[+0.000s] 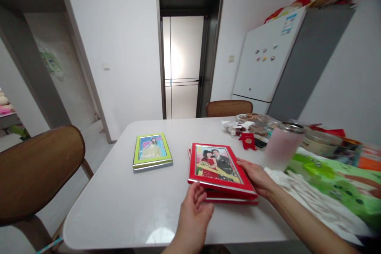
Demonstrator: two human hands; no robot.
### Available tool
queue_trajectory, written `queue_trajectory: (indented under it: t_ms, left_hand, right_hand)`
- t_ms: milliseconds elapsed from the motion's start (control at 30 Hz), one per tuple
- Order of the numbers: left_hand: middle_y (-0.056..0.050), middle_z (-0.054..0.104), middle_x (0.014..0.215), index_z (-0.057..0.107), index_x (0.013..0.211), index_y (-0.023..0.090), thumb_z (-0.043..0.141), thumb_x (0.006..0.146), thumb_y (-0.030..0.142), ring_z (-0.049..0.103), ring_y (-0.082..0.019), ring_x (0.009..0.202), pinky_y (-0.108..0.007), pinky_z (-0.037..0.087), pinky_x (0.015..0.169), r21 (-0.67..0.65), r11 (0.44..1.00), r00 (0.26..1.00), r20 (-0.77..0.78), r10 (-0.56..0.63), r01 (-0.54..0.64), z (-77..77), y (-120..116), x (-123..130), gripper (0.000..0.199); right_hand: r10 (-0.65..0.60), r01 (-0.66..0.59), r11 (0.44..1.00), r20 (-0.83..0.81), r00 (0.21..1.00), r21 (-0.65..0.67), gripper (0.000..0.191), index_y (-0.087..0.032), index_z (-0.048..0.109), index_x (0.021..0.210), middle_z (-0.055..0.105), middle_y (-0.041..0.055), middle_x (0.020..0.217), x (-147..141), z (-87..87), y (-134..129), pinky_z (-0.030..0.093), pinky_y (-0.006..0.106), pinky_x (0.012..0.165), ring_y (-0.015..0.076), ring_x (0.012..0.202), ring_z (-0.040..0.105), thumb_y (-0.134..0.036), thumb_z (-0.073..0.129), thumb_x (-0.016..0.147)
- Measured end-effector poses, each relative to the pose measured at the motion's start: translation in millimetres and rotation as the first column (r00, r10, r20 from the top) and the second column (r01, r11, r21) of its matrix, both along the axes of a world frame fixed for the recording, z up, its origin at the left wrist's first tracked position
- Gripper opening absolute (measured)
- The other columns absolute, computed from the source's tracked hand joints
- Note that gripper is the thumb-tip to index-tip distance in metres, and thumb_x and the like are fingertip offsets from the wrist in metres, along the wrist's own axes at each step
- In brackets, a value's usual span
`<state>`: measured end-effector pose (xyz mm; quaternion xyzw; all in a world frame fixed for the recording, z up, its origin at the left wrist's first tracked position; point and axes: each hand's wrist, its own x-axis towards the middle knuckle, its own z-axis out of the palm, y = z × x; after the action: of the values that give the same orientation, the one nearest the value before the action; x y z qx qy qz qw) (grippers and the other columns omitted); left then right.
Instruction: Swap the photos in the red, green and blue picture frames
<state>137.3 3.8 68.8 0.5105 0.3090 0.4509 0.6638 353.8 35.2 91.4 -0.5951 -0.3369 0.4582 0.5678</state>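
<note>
A red photo frame (pixel 217 166) with a silver trim and a picture of two people lies slightly askew over another red frame (pixel 232 199). My right hand (pixel 255 176) grips the upper frame's right edge, its fingertips partly hidden. At the near left corner of that frame is my left hand (pixel 195 214), fingers loosely curled and thumb apart, holding nothing. Whether its fingertips touch the frame's edge I cannot tell. Farther left on the white table (pixel 119 210), a lime-green photo frame (pixel 151 151) lies face up, with a silver edge under it.
On the right stand a pink bottle (pixel 282 147), a small red packet (pixel 248 141), plastic food containers (pixel 321 143) and a green-and-white package (pixel 333 186). Brown chairs stand at the left (pixel 41 170) and far side (pixel 229 108). A fridge (pixel 268 59) is behind.
</note>
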Motion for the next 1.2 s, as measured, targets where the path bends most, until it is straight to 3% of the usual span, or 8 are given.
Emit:
queue_trajectory:
  t_ms: [133,333,567,767,867,1033,1133,1200]
  left_hand:
    - [-0.01,0.055,0.106,0.041,0.107,0.014,0.049,0.064,0.004,0.054,-0.017,0.094,-0.028,0.044,0.08,0.06,0.998,0.975,-0.22,-0.014,0.028,-7.5,-1.4,-1.5,0.045]
    - [-0.007,0.057,0.098,0.044,0.11,0.013,0.051,0.066,0.011,0.052,-0.017,0.089,-0.029,0.041,0.078,0.229,0.973,0.853,-0.513,0.096,0.028,-6.9,0.3,-12.8,0.044]
    - [-0.009,0.053,0.11,0.042,0.115,0.012,0.051,0.066,0.014,0.049,-0.018,0.098,-0.028,0.041,0.08,0.186,0.982,0.834,-0.548,0.067,0.043,-11.4,8.1,-25.0,0.049]
    - [-0.004,0.051,0.118,0.041,0.119,0.019,0.053,0.064,0.014,0.046,-0.02,0.107,-0.032,0.036,0.091,0.306,0.946,0.862,-0.503,0.062,0.11,-5.5,1.0,-28.8,0.057]
    - [-0.005,0.051,0.119,0.039,0.121,0.018,0.054,0.066,0.02,0.047,-0.019,0.108,-0.029,0.038,0.091,0.363,0.92,0.791,-0.602,0.109,0.15,-6.3,3.0,-34.8,0.057]
    - [-0.01,0.039,0.13,0.034,0.123,0.01,0.048,0.071,0.018,0.035,-0.016,0.118,-0.029,0.026,0.099,0.503,0.861,0.542,-0.747,0.386,0.08,-3.7,56.7,-70.2,0.055]
    - [-0.015,0.024,0.136,0.031,0.123,0.007,0.048,0.067,0.011,0.017,-0.023,0.126,-0.042,0.01,0.103,0.556,0.831,0.399,-0.765,0.505,0.013,-0.7,101.2,-101.8,0.059]
    - [-0.017,0.025,0.135,0.033,0.121,0.009,0.05,0.064,0.008,0.014,-0.028,0.126,-0.052,0.004,0.1,0.575,0.818,0.323,-0.774,0.544,-0.002,0.1,120.4,-119.3,0.06]
  right_hand:
    - [-0.02,0.026,0.999,0.113,0.993,-0.048,0.034,-0.015,0.058,0.099,0.069,0.0067,0.068,18.4,-8.6,0.9,0.05,0.033,0.055,0.0205,0.057,0.063,-0.025,0.053,0.067]
    - [-0.079,0.136,0.983,0.389,0.918,-0.121,0.036,-0.013,0.062,0.095,0.069,0.0087,0.07,29.1,-32.1,10.2,0.048,0.032,0.058,0.0221,0.063,0.063,-0.034,0.05,0.068]
    - [-0.11,0.258,0.962,0.742,0.662,-0.088,0.042,-0.01,0.059,0.103,0.064,0.0138,0.096,33.3,-44.7,22.6,0.041,0.032,0.073,0.0264,0.088,0.057,-0.032,0.045,0.07]
    - [-0.045,0.246,0.964,0.847,0.529,-0.102,0.041,-0.011,0.061,0.1,0.066,0.0127,0.086,35.4,-37.3,37.8,0.043,0.031,0.061,0.0259,0.077,0.06,-0.032,0.04,0.072]
    - [-0.044,0.229,0.971,0.884,0.465,-0.073,0.038,-0.012,0.063,0.095,0.067,0.0129,0.081,32.0,-29.4,39.3,0.044,0.032,0.061,0.0267,0.075,0.06,-0.031,0.042,0.07]
    - [-0.109,0.063,0.994,0.917,0.383,0.091,0.037,-0.013,0.059,0.099,0.06,0.0124,0.102,-18.5,-12.6,32.6,0.04,0.033,0.08,0.0243,0.095,0.053,-0.031,0.042,0.072]
    - [-0.059,-0.224,0.958,0.887,0.457,0.179,0.037,-0.014,0.056,0.103,0.058,0.0102,0.104,-81.7,-6.3,33.3,0.041,0.031,0.081,0.0203,0.093,0.053,-0.031,0.037,0.077]
    - [0.053,-0.341,0.928,0.858,0.51,0.146,0.038,-0.013,0.053,0.108,0.057,0.0101,0.108,-124.8,-5.3,41.3,0.041,0.03,0.081,0.0194,0.096,0.052,-0.03,0.038,0.077]
